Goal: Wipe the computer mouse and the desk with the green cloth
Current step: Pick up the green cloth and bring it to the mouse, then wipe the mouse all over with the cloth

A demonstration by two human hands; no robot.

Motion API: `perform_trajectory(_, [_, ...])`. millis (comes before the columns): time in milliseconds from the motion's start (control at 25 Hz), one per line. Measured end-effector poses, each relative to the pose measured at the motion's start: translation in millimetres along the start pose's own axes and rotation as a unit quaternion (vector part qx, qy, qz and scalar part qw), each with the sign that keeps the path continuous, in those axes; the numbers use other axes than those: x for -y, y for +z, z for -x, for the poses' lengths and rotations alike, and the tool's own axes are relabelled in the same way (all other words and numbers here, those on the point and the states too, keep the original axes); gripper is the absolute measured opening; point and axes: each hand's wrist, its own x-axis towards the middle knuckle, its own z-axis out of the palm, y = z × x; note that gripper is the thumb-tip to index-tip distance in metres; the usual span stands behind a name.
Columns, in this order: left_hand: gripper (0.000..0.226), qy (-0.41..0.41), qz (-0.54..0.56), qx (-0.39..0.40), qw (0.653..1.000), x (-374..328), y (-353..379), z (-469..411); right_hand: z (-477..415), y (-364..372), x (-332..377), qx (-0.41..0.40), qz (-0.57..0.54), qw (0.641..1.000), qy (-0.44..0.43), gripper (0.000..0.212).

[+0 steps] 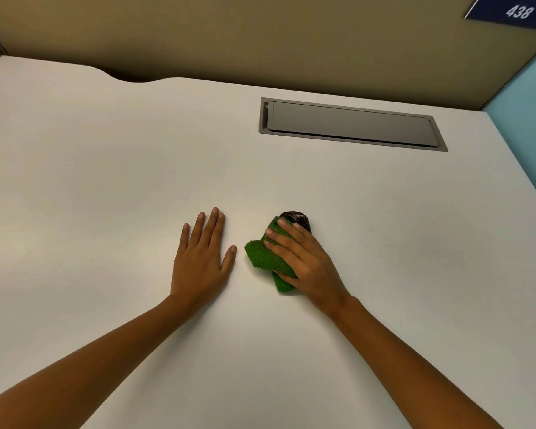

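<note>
A dark computer mouse [297, 218] lies on the white desk [106, 181], a little right of centre. Only its far end shows; the rest is under the green cloth [262, 253] and my fingers. My right hand [304, 260] presses the bunched green cloth down over the mouse, fingers spread across it and the thumb tucked under the cloth's near end. To the left of the cloth, my left hand [201, 258] rests flat on the desk, fingers apart, holding nothing.
A grey cable hatch [350, 123] is set flush into the desk at the back right. A tan partition [260, 35] closes the far edge, with a notch in the desk's back edge [136, 78]. A light blue wall [526, 119] and a sign "438" [519, 10] are at right.
</note>
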Motion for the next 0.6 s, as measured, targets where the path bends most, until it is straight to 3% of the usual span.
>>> perform_trajectory(80, [0.069,0.0,0.003,-0.002,1.0,0,0,0,2,-5,1,0.005,-0.078,0.997,0.02,0.044])
perform_trajectory(120, [0.069,0.0,0.004,-0.003,1.0,1,0,-1,2,-8,4,-0.012,-0.156,0.985,0.076,0.045])
perform_trajectory(240, [0.069,0.001,0.009,-0.008,1.0,0,1,0,-1,-21,4,-0.133,-0.372,0.867,0.302,0.045])
perform_trajectory(320, [0.069,0.0,0.015,-0.008,1.0,-1,2,1,-6,-28,-10,-0.168,-0.382,0.831,0.368,0.043])
perform_trajectory(480, [0.069,0.034,0.003,-0.003,0.999,-14,-1,-2,-14,-29,-26,-0.09,-0.334,0.845,0.407,0.046])
perform_trajectory(600, [0.063,0.115,-0.027,-0.021,0.993,-38,-2,0,-15,-18,-20,-0.025,-0.244,0.893,0.379,0.048])
